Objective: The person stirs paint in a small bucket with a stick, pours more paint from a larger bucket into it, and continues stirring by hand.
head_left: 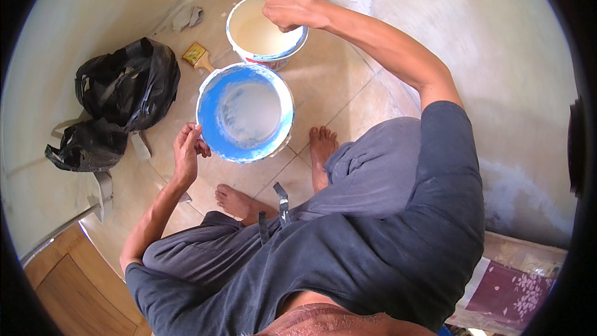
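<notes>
Left hand (188, 148): thumb and fingers pinching the lower-left rim of the blue-lined bucket (214, 112), whose inner bottom carries pale residue. Whether that bucket touches the floor (339, 90) cannot be told. Right hand (289, 10): fingers curled at the upper-right rim of the pale-filled bucket (268, 58); whether it grips the rim or some object cannot be told. The pale-filled bucket sits just beyond the blue-lined one. A brush (196, 55) lies on the tiles, left of both. Two black bags (157, 87) rest farther left, near the wall (56, 56)
</notes>
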`<state>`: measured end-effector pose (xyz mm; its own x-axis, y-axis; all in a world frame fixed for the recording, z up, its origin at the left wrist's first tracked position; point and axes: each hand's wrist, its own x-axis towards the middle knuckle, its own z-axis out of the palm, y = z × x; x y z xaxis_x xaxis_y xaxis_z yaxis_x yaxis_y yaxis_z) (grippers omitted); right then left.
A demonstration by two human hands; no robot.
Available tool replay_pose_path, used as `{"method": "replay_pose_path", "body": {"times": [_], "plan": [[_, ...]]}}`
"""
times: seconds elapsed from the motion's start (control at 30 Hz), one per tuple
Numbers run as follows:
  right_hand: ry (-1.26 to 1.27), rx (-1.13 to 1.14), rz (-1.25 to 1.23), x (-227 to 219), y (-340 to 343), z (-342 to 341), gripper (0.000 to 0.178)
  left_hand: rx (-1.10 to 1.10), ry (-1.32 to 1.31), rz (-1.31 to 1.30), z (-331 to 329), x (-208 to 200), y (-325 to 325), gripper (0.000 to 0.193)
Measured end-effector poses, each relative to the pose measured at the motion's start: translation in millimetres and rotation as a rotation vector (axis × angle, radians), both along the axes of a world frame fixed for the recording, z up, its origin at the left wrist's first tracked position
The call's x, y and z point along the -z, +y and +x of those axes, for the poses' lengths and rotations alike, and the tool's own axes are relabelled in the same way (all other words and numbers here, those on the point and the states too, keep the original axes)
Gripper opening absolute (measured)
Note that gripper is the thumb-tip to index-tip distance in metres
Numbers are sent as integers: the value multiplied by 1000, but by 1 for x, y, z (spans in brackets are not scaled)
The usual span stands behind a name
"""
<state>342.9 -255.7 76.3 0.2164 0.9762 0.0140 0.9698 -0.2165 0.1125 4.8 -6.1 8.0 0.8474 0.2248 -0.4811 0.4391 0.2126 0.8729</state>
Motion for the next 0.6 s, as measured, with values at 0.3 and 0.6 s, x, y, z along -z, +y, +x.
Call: {"method": "replay_pose_path", "body": {"times": [0.3, 0.6], "plan": [[51, -116, 124, 12, 33, 7, 8, -18, -50, 17, 3, 8, 3, 28], [-22, 33, -196, -5, 30, -13, 9, -50, -76, -8, -8, 10, 2, 30]]}}
